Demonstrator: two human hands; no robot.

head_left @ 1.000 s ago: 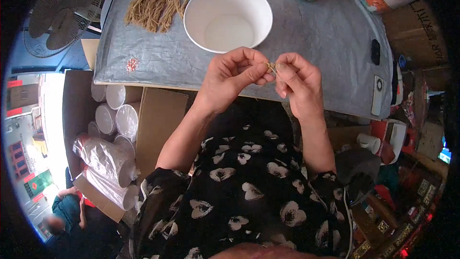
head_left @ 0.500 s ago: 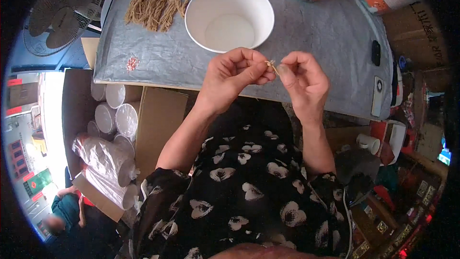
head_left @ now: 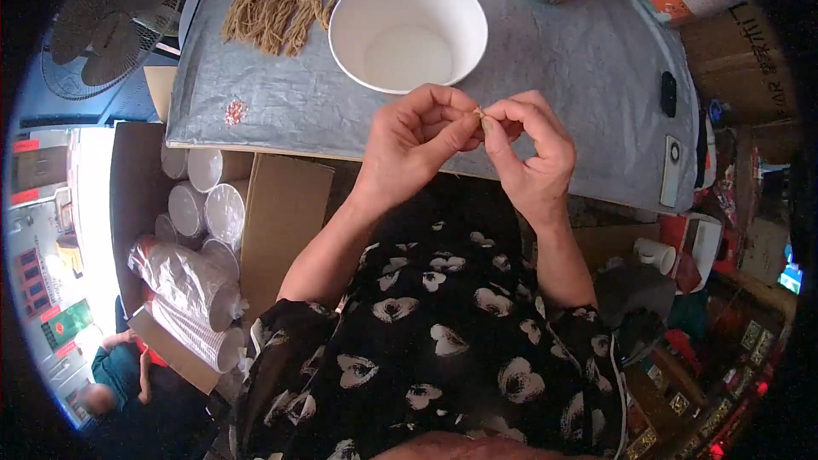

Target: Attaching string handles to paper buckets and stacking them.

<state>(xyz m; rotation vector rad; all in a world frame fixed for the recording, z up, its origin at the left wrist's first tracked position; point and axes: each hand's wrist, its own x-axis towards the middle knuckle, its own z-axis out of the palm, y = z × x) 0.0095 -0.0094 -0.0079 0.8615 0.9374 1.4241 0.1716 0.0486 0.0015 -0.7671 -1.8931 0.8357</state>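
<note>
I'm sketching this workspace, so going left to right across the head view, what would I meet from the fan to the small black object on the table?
Fan → red-and-white pile → left hand → tan strand → right hand → small black object.

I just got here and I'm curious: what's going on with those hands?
The person's left hand and right hand meet, pinching a small tan, string-like piece between them. They are over the near side of a grey-covered table, just in front of a big white bowl. A bundle of tan strands lies left of the bowl.
</note>
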